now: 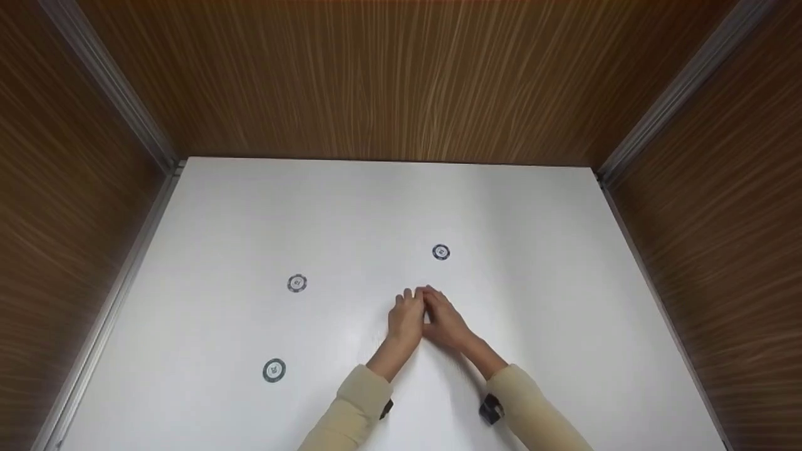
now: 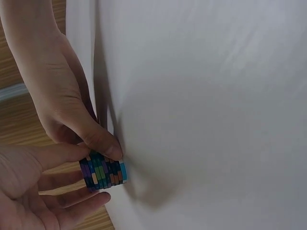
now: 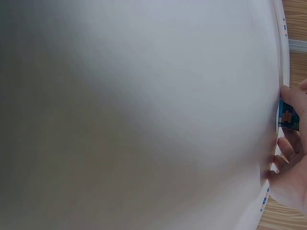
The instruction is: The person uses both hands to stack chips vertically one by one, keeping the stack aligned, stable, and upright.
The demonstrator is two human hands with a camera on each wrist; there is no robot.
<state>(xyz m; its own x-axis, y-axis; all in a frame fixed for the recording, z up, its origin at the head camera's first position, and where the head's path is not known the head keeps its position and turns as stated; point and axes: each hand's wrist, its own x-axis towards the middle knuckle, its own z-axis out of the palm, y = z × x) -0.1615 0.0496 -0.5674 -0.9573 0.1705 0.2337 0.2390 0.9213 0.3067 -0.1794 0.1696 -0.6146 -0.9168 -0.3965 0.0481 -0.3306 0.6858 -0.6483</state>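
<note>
Left hand (image 1: 406,321), mine: fingers closed round a stack of poker chips (image 2: 101,171), edges multicoloured, which my hands hide in the head view.
Right hand (image 1: 446,326), mine: meeting the left at the fingertips, thumb clamped on the same stack. Whether its lowest chip touches the tabletop (image 1: 551,282), I cannot tell.
Handling note, my judgement: light, even pressure from both sides should square the edges; a hard one-sided squeeze could shear the chips apart.
Loose, lying flat, well apart: one green-rimmed chip (image 1: 274,370), nearest, left; one grey-rimmed chip (image 1: 297,283), farther out, left; one dark-rimmed chip (image 1: 441,252), beyond my hands.
Surface: white, smooth, faintly glossy, bearing soft shadows of my arms.
Room: left side panel (image 1: 62,188), right side panel (image 1: 733,200) and back panel (image 1: 401,81), all wood-grain; silver metal posts (image 1: 113,81) at the far corners.
</note>
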